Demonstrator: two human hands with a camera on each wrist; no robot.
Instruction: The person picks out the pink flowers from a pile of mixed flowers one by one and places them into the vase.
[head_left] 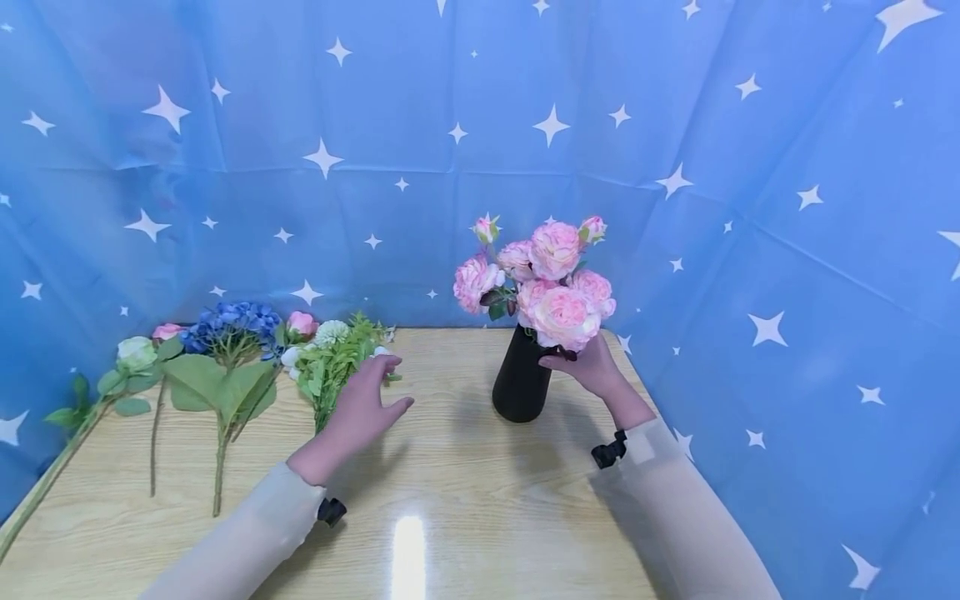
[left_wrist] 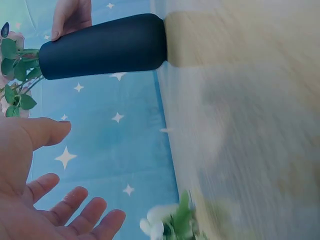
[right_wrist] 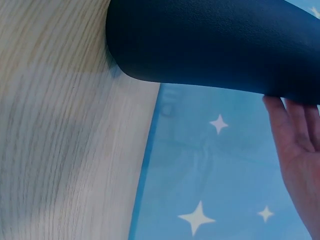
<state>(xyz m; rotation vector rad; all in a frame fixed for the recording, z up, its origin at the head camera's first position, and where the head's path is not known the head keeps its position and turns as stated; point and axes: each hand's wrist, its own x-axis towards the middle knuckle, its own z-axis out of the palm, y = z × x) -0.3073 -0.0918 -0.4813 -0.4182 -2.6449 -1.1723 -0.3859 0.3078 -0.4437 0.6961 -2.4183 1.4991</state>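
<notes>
A black vase [head_left: 521, 379] stands upright on the table, holding large pink peonies [head_left: 555, 283] with leafy stems. My right hand [head_left: 596, 369] holds the vase near its neck, thumb on the near side; in the right wrist view, its fingers [right_wrist: 287, 122] meet the vase's side and their tips pass behind it. The peonies partly hide this hand in the head view. To the left of the vase, my left hand [head_left: 358, 410] is in the air with thumb and fingers spread, nothing between them. Close beside it lies a bunch of white flowers and green fern [head_left: 330, 358].
Farther left on the wooden table [head_left: 450, 517] lie a blue hydrangea [head_left: 234, 327] with broad leaves, a white rose [head_left: 137, 354] on a long stem, and a pink rose [head_left: 302, 323]. A blue star-patterned curtain [head_left: 420, 108] hangs along the back and right edges.
</notes>
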